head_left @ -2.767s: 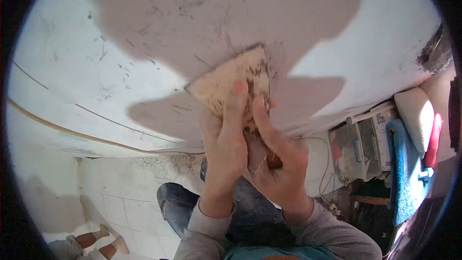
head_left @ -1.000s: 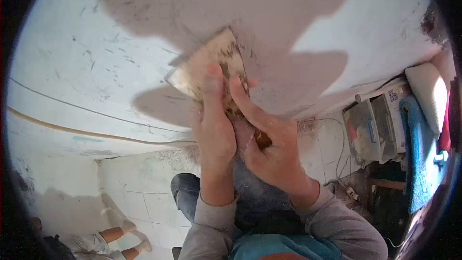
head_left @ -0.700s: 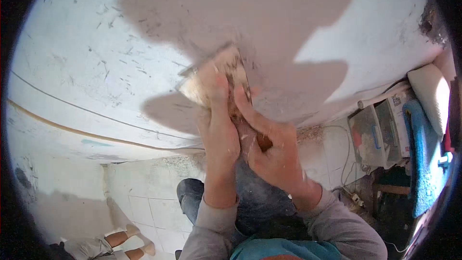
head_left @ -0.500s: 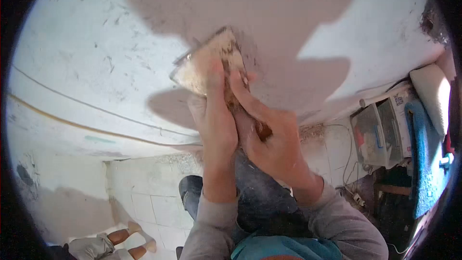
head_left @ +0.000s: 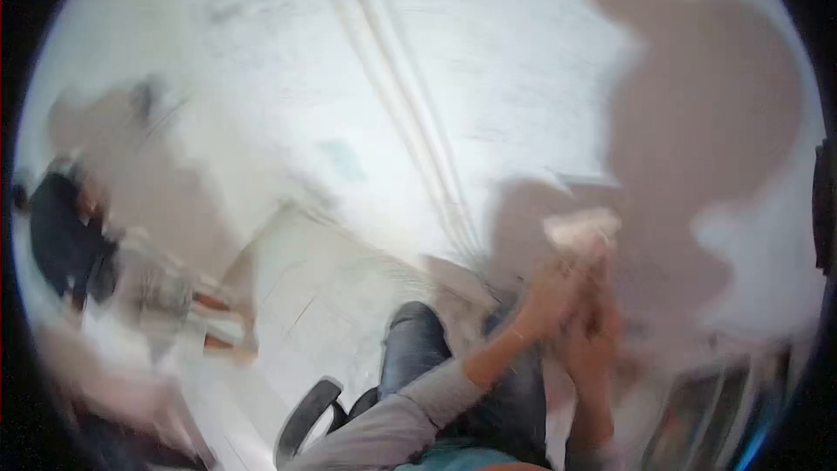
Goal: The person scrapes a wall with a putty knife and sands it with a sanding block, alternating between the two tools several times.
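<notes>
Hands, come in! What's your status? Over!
Left hand, right hand on scraper. Wall contact: too blurred to tell. Other person off left, away from scraper.

The scraper (head_left: 582,228) shows pale cream, the wall (head_left: 523,61) white, the sleeve (head_left: 405,423) grey, the jeans (head_left: 411,353) dark blue.

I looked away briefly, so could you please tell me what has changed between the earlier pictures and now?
The view has swung to the left and blurred. The scraper, left hand and right hand now sit lower and farther right in the picture, and more of the co-worker shows at left. Nothing was visibly let go: both hands still seem to be on the scraper.
</notes>
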{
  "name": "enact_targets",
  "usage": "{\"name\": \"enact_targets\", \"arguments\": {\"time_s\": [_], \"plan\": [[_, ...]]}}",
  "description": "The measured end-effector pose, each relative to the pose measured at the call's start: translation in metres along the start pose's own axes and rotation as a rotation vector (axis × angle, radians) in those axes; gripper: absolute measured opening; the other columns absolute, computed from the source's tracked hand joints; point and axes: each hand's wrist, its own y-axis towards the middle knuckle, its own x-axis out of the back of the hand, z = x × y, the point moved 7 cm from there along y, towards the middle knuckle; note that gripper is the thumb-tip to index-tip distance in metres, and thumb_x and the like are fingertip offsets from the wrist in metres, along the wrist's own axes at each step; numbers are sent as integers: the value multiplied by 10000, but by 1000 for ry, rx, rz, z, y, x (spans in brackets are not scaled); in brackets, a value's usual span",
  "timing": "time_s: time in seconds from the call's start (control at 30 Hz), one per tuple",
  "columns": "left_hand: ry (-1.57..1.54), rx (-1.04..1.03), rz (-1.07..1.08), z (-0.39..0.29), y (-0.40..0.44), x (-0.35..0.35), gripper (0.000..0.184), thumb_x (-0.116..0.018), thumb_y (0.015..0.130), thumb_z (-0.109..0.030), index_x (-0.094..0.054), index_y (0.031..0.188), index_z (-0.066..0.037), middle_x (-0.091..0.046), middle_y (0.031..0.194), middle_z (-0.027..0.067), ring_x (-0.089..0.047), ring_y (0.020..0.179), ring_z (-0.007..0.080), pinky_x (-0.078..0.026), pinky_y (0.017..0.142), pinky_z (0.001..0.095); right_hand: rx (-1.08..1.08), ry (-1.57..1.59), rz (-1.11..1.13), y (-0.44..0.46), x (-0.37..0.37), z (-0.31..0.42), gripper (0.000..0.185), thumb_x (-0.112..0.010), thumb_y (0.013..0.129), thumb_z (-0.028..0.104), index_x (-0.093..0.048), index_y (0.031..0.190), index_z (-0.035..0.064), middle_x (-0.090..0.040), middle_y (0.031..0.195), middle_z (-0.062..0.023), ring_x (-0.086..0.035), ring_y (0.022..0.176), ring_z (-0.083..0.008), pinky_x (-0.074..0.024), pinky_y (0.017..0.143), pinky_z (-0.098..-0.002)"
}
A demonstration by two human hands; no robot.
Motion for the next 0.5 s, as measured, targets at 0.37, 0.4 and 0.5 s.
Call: {"name": "enact_targets", "arguments": {"time_s": [0.37,0.4,0.5], "plan": [[-627,-78,-293,-45,-76,66,357,-526,1020,-327,-660,954,-3,-567,678,-35,-466,614,40,-402,539,263,-90,246,429,-23,-7,21,455,-621,955,175,-511,1369,22,-589,1275,-124,-595,1092,-207,-486,882,-305],[-541,-65,-193,-21,-84,69,349,-534,1014,-321,-652,922,-7,-554,664,-34,-464,619,44,-399,539,266,-42,418,357,-26,-16,29,404,-620,953,163,-545,1324,20,-614,1190,-108,-598,1032,-193,-488,851,-298],[-340,-59,-35,-41,-103,82,335,-554,999,-303,-625,845,-14,-536,630,-28,-474,614,51,-399,538,273,-21,627,309,-18,-15,87,283,-629,946,158,-612,1191,18,-641,1017,-72,-591,899,-162,-489,777,-286]]}}
